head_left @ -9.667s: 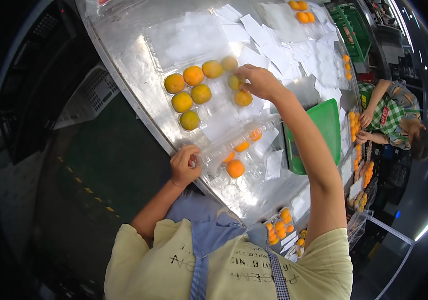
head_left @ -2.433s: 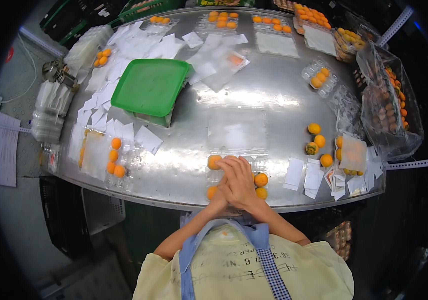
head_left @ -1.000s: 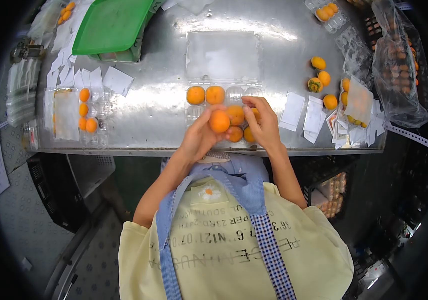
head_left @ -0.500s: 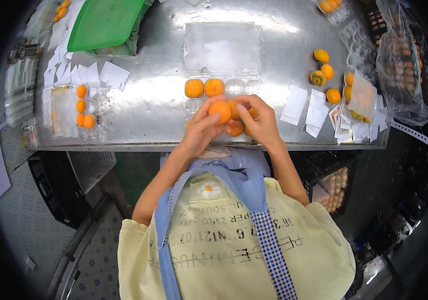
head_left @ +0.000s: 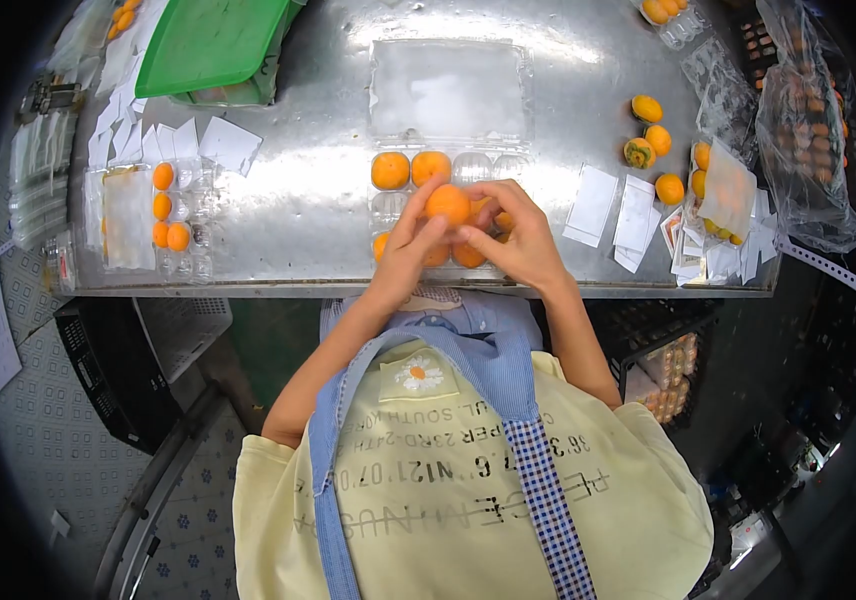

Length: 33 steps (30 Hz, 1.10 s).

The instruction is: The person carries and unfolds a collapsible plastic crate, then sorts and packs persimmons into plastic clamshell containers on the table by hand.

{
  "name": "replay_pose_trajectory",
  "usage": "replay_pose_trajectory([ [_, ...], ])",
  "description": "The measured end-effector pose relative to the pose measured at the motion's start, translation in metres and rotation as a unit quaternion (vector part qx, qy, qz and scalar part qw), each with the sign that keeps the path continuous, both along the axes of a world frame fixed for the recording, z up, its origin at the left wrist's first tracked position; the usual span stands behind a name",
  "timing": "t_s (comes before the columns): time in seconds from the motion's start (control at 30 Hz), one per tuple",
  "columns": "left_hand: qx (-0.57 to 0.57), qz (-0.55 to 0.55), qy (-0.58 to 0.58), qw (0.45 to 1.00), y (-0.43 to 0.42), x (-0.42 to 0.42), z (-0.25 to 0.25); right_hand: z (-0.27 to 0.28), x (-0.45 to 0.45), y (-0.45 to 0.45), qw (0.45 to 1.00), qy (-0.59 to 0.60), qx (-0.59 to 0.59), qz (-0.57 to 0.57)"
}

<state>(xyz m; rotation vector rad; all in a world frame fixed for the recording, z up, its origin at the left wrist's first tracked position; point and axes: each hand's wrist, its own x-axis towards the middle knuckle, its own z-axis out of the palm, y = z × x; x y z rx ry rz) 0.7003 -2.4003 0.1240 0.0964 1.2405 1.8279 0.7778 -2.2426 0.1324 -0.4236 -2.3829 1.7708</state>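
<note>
My left hand has its fingers and thumb closed around a mandarin orange, raised over a clear plastic clamshell tray. From the other side my right hand curves in, its fingertips and thumb at the same mandarin. Two mandarins sit in the tray's far-left cups, and others show in the near row. More orange fruit is partly seen behind my right fingers. The far-right cups hold nothing. The tray's lid lies folded back on the metal table.
Loose mandarins, some with green patches, lie to the right, near white paper slips and a fruit pack. On the left are another part-filled tray, more slips and a green-lidded box. The table edge is close to me.
The mandarin in my hands has risen slightly away from me and to the right. My right fingers have moved closer around it, and more of the near row of fruit shows.
</note>
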Motion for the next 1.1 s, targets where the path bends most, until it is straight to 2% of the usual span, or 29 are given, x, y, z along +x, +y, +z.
replay_pose_trajectory([
  [0.07, -0.006, -0.013, 0.055, 0.998, -0.001, 0.001, -0.001, 0.000, -0.001, -0.001, 1.000, -0.004, 0.011, 0.003],
  [0.5, 0.003, -0.004, 0.063, 0.998, 0.000, -0.001, 0.001, -0.008, -0.003, -0.005, 0.998, 0.007, 0.055, -0.021],
  [0.8, 0.005, 0.003, 0.042, 0.999, -0.002, -0.003, 0.001, -0.001, -0.004, -0.006, 1.000, 0.009, 0.016, -0.016],
  [0.9, -0.017, 0.019, 0.061, 0.998, -0.003, -0.005, 0.002, -0.011, 0.001, -0.001, 0.999, -0.012, -0.032, -0.024],
  [1.1, -0.115, 0.113, 0.120, 0.980, -0.032, -0.036, -0.008, -0.029, 0.017, 0.057, 0.980, 0.002, 0.030, -0.197],
])
